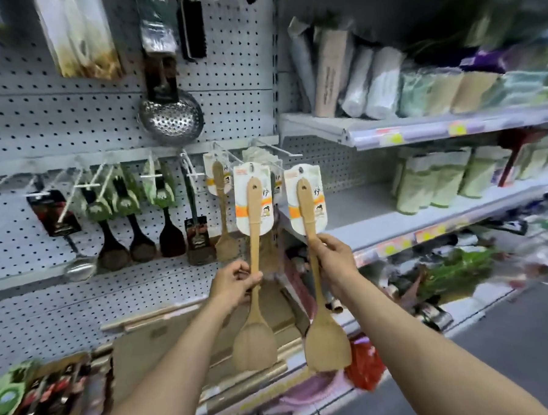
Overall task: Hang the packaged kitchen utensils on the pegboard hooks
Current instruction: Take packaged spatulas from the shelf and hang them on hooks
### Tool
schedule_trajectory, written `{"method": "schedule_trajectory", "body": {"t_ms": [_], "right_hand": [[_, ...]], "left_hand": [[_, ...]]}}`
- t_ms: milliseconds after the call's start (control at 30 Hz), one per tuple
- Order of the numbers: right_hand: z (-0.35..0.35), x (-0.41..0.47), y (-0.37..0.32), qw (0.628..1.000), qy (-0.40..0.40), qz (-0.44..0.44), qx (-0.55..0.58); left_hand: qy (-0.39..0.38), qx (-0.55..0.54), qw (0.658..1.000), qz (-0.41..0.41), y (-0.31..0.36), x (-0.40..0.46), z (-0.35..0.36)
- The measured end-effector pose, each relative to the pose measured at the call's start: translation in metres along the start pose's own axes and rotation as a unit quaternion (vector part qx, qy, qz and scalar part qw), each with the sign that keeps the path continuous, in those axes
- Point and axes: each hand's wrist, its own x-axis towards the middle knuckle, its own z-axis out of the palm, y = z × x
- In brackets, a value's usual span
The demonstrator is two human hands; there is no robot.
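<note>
I grip one stiff, light wooden spatula (pixel 254 240) mid-handle in my left hand (pixel 235 284) and another (pixel 310 237) in my right hand (pixel 331 258), their flimsy cards raised just below the pegboard hooks (pixel 276 150).

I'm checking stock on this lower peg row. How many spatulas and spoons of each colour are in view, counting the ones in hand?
Light wooden spatulas: 3, one in the left hand, one in the right hand, one hanging
Dark spatulas hanging: 3
Silver spoon or ladle hanging: 1
Total: 7
</note>
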Motion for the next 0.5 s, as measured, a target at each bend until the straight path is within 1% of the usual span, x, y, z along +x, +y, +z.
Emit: {"method": "schedule_trajectory", "body": {"t_ms": [200, 300, 500], "right_hand": [[-0.018, 0.053, 0.002, 0.996, -0.076, 0.019, -0.034], [-0.017, 0.071, 0.009, 0.995, -0.094, 0.025, -0.016], [-0.021, 0.096, 0.020, 0.993, -0.111, 0.040, -0.003]], "left_hand": [[0.050, -0.024, 0.998, -0.026, 0.003, -0.006, 0.037], [0.069, -0.030, 0.996, -0.040, 0.000, -0.006, 0.048], [0.081, -0.042, 0.994, -0.056, -0.005, 0.006, 0.061]]}}
